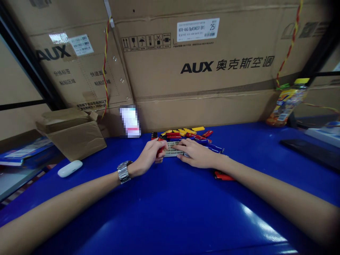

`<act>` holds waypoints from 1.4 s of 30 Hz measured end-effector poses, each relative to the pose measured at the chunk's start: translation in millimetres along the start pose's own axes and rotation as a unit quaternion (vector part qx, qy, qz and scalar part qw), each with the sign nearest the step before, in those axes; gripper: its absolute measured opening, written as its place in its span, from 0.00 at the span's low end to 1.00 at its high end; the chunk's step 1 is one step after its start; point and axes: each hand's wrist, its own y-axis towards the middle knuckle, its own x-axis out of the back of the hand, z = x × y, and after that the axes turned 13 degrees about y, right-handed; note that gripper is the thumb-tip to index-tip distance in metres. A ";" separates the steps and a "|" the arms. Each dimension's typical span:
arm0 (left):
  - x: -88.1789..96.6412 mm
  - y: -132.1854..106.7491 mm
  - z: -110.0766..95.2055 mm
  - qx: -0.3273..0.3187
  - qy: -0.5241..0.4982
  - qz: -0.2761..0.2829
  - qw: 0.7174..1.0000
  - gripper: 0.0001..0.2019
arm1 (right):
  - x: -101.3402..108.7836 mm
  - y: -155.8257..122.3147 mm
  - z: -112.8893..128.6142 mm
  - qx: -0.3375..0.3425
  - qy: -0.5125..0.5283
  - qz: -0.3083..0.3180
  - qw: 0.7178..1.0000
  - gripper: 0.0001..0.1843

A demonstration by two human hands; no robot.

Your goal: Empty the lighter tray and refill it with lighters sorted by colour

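Observation:
A small pale grid tray [172,151] lies on the blue table [170,212] in front of me. My left hand [150,156], with a metal watch on the wrist, is closed round a red lighter [160,150] at the tray's left edge. My right hand [195,153] rests on the tray's right side, fingers flat and together, holding it down. Behind the tray lies a heap of several lighters [186,134] in red, yellow and blue. One more red lighter [223,175] lies by my right forearm.
Big AUX cardboard cartons [202,67] wall off the back. An open small carton [73,132] stands at the left, a white oval case [70,168] in front of it. A yellow-capped jar [288,102] stands at the far right, a dark flat device [310,152] below it.

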 end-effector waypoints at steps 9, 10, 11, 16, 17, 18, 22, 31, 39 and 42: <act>-7.5 -1.1 7.8 0.030 0.052 -0.078 0.995 0.23 | 1.4 -0.3 1.9 -0.014 -0.005 0.005 1.000 0.23; -7.9 -1.3 8.2 0.028 0.064 -0.085 0.994 0.22 | 1.6 -0.1 2.3 -0.015 -0.007 0.007 1.000 0.24; -8.0 -1.5 8.6 0.026 0.075 -0.088 0.993 0.21 | 1.6 0.1 2.6 -0.017 -0.008 0.008 1.000 0.24; -7.0 -3.1 9.3 0.031 0.095 -0.077 0.992 0.20 | 0.6 0.8 2.8 -0.010 -0.007 0.003 1.000 0.23; -6.6 -3.4 9.1 0.035 0.085 -0.071 0.993 0.20 | 0.3 0.8 2.8 -0.010 -0.007 0.002 1.000 0.23; -6.2 -3.6 8.8 0.039 0.073 -0.065 0.994 0.22 | 0.2 0.7 2.7 -0.010 -0.006 0.002 1.000 0.23; -4.6 -3.9 8.1 0.031 0.067 -0.055 0.996 0.24 | 0.0 0.5 2.8 -0.012 -0.002 0.000 1.000 0.23; -4.6 -5.8 6.3 -0.016 0.202 -0.078 0.976 0.18 | 0.8 0.5 3.4 -0.013 0.000 -0.006 1.000 0.23; -2.3 -7.0 -0.3 -0.061 0.279 -0.089 0.954 0.13 | -0.1 -0.1 2.2 -0.012 0.001 -0.005 1.000 0.23; -2.2 -7.0 -2.3 -0.061 0.282 -0.086 0.953 0.13 | -0.7 -0.2 1.7 -0.010 0.005 -0.011 1.000 0.22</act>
